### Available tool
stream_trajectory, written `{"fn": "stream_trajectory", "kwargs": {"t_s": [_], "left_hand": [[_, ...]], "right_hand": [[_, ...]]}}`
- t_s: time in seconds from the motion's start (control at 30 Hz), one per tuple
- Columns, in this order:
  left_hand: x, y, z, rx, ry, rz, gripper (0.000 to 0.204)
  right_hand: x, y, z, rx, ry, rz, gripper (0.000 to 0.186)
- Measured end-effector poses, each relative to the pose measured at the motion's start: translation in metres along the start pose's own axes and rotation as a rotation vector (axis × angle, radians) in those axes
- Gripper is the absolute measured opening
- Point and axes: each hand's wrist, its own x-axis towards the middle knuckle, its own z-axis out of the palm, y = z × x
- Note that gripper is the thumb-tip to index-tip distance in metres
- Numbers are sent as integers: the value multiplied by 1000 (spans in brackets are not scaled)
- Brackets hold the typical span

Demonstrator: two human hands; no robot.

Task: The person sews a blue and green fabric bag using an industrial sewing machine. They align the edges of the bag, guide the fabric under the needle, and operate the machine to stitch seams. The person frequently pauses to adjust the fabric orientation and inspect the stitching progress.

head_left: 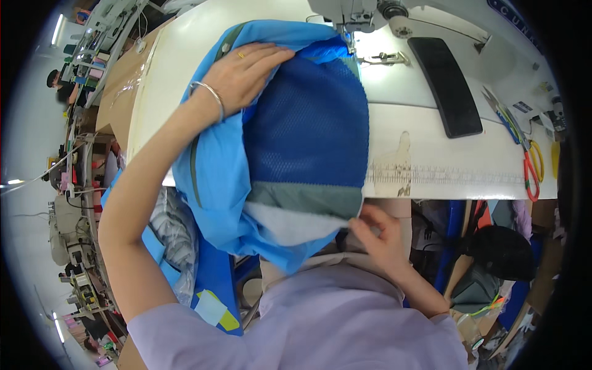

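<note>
A light blue fabric piece point(216, 213) with a dark blue mesh panel point(308, 123) and a grey-green band point(299, 198) lies over the table's front edge. Its far right corner reaches under the needle area of the sewing machine point(350, 40). My left hand point(243, 77) rests flat on the folded blue cloth at the mesh panel's upper left, fingers stretched out. At the near right corner, my right hand point(377, 234) pinches the edge of the fabric piece just below the table edge. The cloth's near part hangs down toward my lap.
On the white table point(425, 151), a black phone point(445, 86) lies right of the machine. Scissors point(515, 129) with red and yellow handles lie farther right. A printed ruler scale point(456, 174) runs along the front edge. Clear plastic-wrapped goods point(176, 228) sit below left.
</note>
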Motion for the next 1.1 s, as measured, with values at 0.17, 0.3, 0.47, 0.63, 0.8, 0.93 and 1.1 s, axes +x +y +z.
{"fn": "stream_trajectory", "kwargs": {"t_s": [0.17,0.3,0.47,0.63,0.8,0.93,1.1], "left_hand": [[1,43,-44,-77,76,-115,43],[11,122,-51,-345,62,-55,40],[-41,147,-66,35,-248,-297,56],[-80,107,-119,650,-545,-177,44],[-61,42,-168,984,-274,-134,33],[1,27,-133,783,-552,-442,26],[63,74,-48,506,-354,-336,22]], "right_hand": [[-24,-5,-5,-411,230,-689,32],[-8,-46,33,-595,109,-1010,34],[19,-63,70,-917,-241,-546,36],[29,-39,87,-1025,-478,-511,26],[2,-28,75,-463,-649,-858,16],[-8,4,55,-411,-640,-865,45],[-15,-17,71,-39,-787,-331,73]]}}
